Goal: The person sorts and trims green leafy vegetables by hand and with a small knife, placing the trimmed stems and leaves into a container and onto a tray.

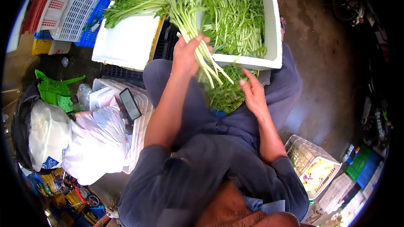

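Note:
My left hand [186, 54] is closed round a bunch of long-stemmed leafy greens [187, 22], leaves pointing up and away, stem ends hanging down to the right. My right hand [253, 91] is held apart from the bunch, fingers spread, with nothing in it. Between my knees lie more loose greens [227, 96], partly hidden by the stems. Just beyond, a white foam box [273, 29] is filled with the same greens. On a white foam lid [122, 44] to its left rests another pile of greens [136, 2].
Stacked plastic baskets [75, 10] stand at the upper left. A white crate [145, 113] with bags and a small display device [130, 104] is by my left leg. At the right are a basket [313, 166] and a bicycle wheel [345, 6].

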A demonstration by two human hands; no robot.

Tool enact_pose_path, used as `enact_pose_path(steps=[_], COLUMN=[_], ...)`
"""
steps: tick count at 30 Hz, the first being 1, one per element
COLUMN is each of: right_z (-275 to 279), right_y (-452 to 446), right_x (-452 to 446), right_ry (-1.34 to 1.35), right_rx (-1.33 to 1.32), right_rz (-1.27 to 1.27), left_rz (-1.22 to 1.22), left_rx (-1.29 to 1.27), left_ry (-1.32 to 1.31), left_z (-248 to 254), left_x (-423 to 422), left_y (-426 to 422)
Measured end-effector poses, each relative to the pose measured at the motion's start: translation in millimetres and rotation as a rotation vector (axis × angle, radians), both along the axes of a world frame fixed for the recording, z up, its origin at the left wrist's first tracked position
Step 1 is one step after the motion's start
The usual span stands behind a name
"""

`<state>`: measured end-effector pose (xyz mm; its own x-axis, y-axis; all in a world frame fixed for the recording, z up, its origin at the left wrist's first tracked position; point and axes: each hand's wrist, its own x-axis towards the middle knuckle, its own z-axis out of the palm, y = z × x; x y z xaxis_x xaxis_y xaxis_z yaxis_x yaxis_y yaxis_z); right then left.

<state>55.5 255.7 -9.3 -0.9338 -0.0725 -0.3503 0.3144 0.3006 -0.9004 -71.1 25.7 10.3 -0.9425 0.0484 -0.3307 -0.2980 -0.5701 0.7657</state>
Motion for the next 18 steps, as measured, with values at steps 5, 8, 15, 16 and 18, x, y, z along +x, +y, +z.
enact_pose_path(steps=[5,8,15,16,18], right_z=[-19,-6,4,6,10], right_y=[-47,-67,-75,-75,-72], right_x=[-14,-21,-41,-46,-55], right_ry=[0.111,0.138,0.246,0.281,0.288], right_rx=[-0.233,-0.18,-0.118,-0.1,-0.078], right_rz=[0.031,0.056,0.058,0.08,0.191], left_rz=[0.006,0.027,-0.154,-0.223,-0.285], left_rx=[0.025,0.078,0.29,0.276,0.225], left_ry=[0.024,0.009,-0.157,-0.183,-0.168], left_z=[2,3,6,10,11], left_x=[7,10,1,-1,-10], left_y=[16,16,3,1,-7])
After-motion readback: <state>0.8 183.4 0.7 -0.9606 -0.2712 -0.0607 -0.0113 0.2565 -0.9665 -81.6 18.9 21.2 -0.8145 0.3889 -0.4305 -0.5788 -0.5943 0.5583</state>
